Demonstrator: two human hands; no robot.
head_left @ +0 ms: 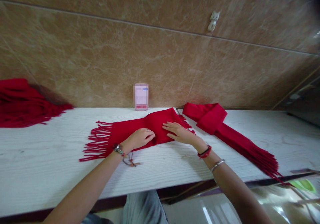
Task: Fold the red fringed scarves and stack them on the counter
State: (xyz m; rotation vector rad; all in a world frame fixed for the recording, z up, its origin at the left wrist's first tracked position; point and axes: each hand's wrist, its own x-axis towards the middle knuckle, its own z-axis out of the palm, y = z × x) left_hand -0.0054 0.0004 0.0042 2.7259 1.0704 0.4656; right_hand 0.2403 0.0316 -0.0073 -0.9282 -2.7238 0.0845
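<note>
Bare forearms (87,180) reach from seven and five o'clock to a red scarf (160,122) near centre; the left hand (139,139) curls its fingers, gripping or not I cannot tell, and the right hand (180,133) lies flat, fingers slightly spread. Likely soft, light and limp, it suits a hold by the long edges.

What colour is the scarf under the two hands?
Plain red: the scarf shows best in the head view.

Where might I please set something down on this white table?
Bare table shows between the left red pile and the middle scarf, and right of the folded scarf. It's crowded between those scarves, near the right hand.
</note>
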